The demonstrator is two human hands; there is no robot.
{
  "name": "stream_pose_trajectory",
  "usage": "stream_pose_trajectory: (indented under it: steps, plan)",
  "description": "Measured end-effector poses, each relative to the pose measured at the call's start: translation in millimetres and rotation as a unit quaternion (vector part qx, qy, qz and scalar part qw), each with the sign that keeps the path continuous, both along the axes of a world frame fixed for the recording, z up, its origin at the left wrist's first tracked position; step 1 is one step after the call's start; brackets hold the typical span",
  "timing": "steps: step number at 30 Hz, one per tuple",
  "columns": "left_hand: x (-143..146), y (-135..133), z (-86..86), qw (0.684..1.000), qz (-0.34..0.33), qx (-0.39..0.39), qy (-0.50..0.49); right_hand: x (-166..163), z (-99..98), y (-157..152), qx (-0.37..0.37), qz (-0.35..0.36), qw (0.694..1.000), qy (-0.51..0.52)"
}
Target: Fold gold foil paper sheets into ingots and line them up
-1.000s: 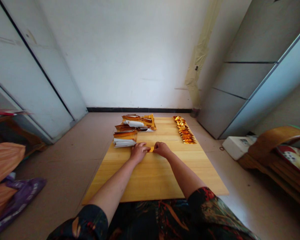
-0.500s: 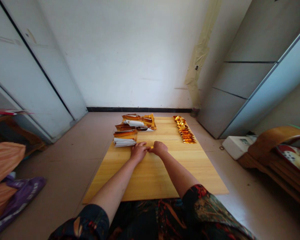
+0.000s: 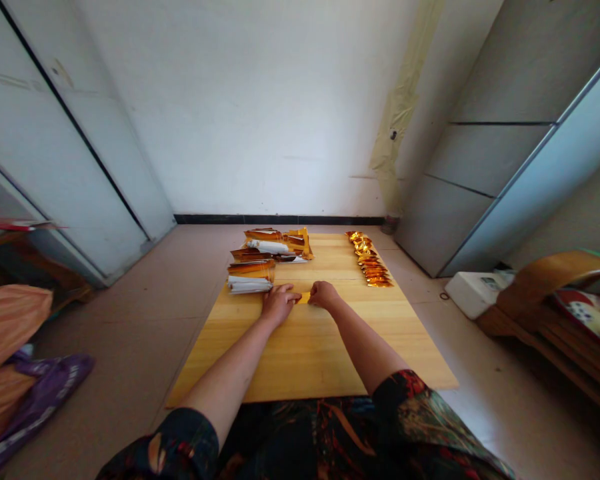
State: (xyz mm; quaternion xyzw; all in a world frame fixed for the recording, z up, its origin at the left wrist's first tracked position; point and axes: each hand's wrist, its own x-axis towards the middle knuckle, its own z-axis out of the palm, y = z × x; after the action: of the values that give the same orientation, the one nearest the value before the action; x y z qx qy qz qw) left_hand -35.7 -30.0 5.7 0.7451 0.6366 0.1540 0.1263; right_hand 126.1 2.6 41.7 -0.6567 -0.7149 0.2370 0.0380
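Note:
Near the middle of the wooden board (image 3: 305,353), a small strip of golden-orange foil paper (image 3: 304,298) lies between my hands. My left hand (image 3: 279,305) presses its closed fingers on the strip's left end. At the right end, my right hand (image 3: 324,295) pinches the strip. Just beyond my left hand is a stack of foil sheets (image 3: 251,277), with white and orange edges showing. Behind it lie more curled orange and white foil sheets (image 3: 273,245). A row of shiny folded gold foil pieces (image 3: 370,260) runs along the right side of the board.
A white wall (image 3: 270,120) with a black skirting stands behind the board. Grey cabinets (image 3: 460,180) rise at the right, near a white box (image 3: 473,293) and a wooden seat (image 3: 540,313). Orange and purple bags (image 3: 35,380) lie at the left.
My right hand has slid a little to the right, so more of the foil strip shows between the hands. My left hand has stayed in place.

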Motion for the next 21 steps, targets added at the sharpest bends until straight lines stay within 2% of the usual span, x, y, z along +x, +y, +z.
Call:
stream_pose_trajectory:
  steps: [21]
  plan:
    - [-1.2,0.5,-2.4,1.000,-0.001,0.007,-0.002,30.0,-2.5,1.8,-0.027,-0.030,0.995,0.095]
